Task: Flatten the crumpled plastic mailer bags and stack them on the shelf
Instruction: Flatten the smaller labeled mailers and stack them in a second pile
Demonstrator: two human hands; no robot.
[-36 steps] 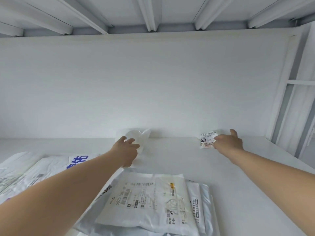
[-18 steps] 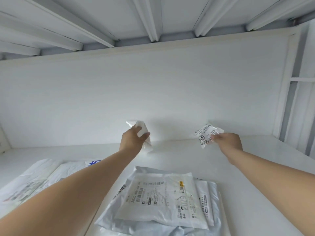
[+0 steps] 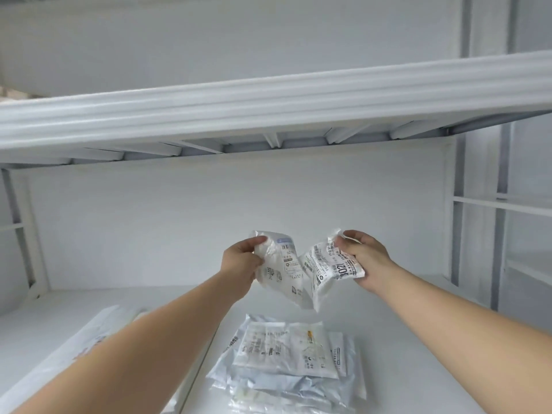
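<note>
Hands clutched crumpled plastic: left hand [image 3: 242,262] a clear printed mailer [image 3: 280,268], right hand [image 3: 365,261] a white black-labelled mailer [image 3: 327,268].

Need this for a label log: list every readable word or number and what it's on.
"021": large digits on the right bag, gripped by the right hand.
"501": small print on the left bag, gripped by the left hand; uncertain.
Other print on both, and on the flattened stack: too blurred to read.

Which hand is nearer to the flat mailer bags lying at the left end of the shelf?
Left. The left hand is above the shelf, up and right of the flat bags, gripping a crumpled mailer; the right hand is farther right, gripping a second mailer.
</note>
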